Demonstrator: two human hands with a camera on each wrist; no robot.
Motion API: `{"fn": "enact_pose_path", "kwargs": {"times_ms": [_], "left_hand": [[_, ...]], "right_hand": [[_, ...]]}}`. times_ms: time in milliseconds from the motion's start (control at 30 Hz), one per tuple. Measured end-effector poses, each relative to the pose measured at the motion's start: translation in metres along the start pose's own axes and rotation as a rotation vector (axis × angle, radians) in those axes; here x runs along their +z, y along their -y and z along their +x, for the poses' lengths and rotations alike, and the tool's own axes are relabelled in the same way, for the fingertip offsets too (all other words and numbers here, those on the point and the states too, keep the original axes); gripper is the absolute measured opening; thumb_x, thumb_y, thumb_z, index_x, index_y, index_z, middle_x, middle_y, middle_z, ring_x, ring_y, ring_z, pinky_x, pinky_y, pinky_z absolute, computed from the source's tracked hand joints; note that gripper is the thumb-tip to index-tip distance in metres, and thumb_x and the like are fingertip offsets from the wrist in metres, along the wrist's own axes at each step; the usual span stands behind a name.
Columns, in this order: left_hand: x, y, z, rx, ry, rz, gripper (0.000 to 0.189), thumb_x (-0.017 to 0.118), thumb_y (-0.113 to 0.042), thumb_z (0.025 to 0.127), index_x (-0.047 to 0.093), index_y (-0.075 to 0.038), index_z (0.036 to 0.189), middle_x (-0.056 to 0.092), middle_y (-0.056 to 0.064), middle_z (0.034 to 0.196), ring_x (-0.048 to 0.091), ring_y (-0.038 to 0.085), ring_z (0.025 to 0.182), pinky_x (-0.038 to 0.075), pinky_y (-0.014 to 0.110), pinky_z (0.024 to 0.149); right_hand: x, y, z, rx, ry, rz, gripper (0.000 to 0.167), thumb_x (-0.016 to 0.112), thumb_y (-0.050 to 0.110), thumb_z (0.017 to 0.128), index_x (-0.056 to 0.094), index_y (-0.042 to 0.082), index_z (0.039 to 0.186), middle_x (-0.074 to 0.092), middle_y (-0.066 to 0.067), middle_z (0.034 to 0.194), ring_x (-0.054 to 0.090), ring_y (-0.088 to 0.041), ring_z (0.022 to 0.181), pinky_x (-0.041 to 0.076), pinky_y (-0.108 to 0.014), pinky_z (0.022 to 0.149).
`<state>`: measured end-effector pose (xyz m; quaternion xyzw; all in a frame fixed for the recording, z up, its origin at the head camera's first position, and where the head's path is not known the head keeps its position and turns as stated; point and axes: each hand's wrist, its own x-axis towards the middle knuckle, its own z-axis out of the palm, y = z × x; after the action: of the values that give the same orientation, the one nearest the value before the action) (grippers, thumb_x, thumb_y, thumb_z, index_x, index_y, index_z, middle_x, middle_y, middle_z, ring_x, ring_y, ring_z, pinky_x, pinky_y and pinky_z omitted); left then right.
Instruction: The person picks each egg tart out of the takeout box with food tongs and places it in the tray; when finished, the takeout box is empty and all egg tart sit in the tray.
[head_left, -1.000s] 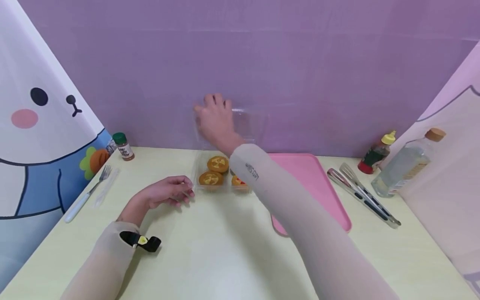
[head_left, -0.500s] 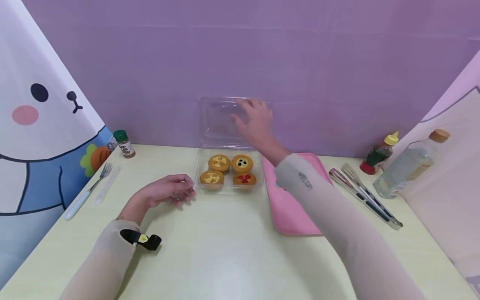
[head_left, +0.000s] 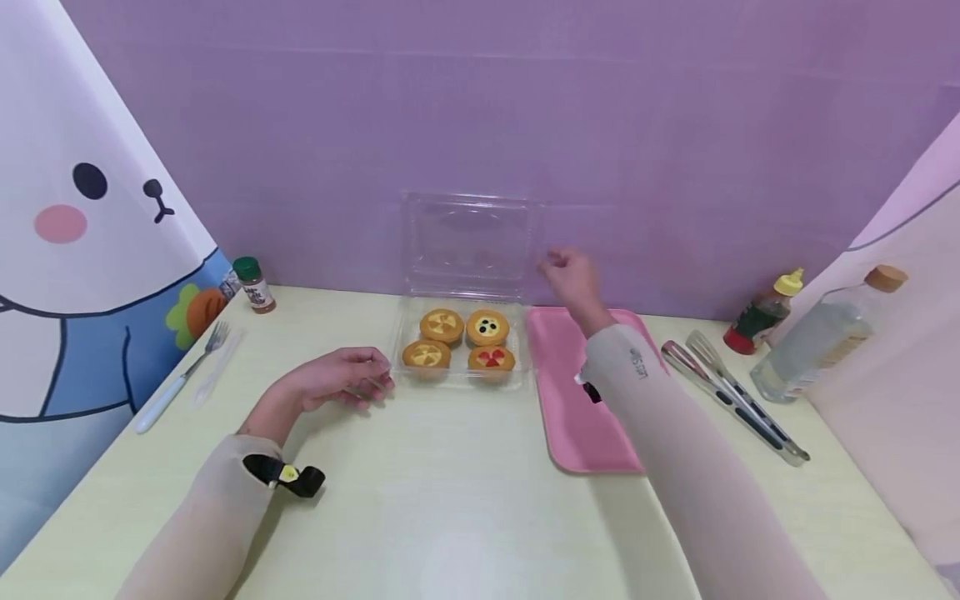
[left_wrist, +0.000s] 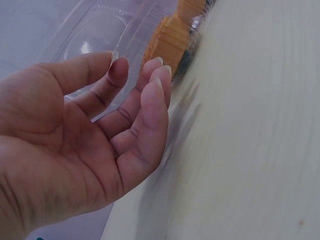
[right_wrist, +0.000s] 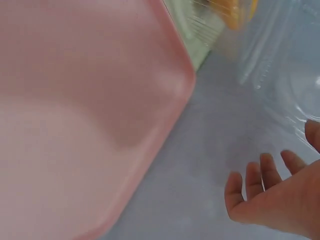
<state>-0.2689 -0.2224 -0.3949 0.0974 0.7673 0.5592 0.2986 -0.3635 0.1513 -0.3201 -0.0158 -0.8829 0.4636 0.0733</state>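
Note:
A clear plastic clamshell box stands near the back of the table, its clear lid raised against the purple backdrop. Inside sit several egg tarts: a red-topped tart, a tart with dark dots and plain yellow-topped ones such as the front-left tart. My left hand pinches the box's left front corner between thumb and index finger, the other fingers loosely bent. In the left wrist view, thumb and index fingertips meet at the plastic edge. My right hand hovers empty right of the lid, fingers loosely bent.
A pink tray lies right of the box, partly under my right forearm. Tongs, a sauce bottle and a corked glass bottle stand or lie farther right. On the left are a fork, a clear plastic knife and a green-capped jar.
My right hand has moved from over the box's lid to the right and down, away from the lid, which stays raised. My left hand keeps its place at the corner.

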Motion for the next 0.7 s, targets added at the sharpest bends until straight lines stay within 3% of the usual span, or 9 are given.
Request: {"fn": "enact_pose_path", "kwargs": {"times_ms": [133,300,700], "left_hand": [[0.000,0.001,0.001,0.003,-0.002,-0.005,0.027,0.051,-0.032,0.105,0.056,-0.005,0.112,0.065,0.008,0.113,0.066,0.020,0.096,0.059,0.033,0.078],[0.000,0.001,0.002,0.007,-0.005,-0.003,0.029,0.052,-0.033,0.105,0.056,-0.005,0.111,0.065,0.009,0.114,0.066,0.020,0.096,0.059,0.033,0.078],[0.000,0.001,0.001,-0.006,-0.019,-0.024,0.027,0.052,-0.032,0.105,0.057,-0.006,0.112,0.066,0.008,0.113,0.066,0.019,0.096,0.059,0.033,0.078]], "right_hand": [[0.011,-0.009,0.006,0.059,0.062,0.024,0.041,0.063,0.020,0.097,0.061,0.003,0.134,0.061,-0.017,0.139,0.057,-0.033,0.130,0.047,-0.047,0.108],[0.021,-0.015,0.008,0.066,0.020,0.008,0.031,0.065,0.018,0.096,0.070,0.001,0.121,0.068,-0.017,0.128,0.061,-0.032,0.122,0.049,-0.045,0.105],[0.026,-0.017,0.012,0.075,0.001,-0.025,0.030,0.063,0.021,0.097,0.070,0.004,0.121,0.068,-0.015,0.129,0.061,-0.032,0.121,0.048,-0.046,0.105]]}}
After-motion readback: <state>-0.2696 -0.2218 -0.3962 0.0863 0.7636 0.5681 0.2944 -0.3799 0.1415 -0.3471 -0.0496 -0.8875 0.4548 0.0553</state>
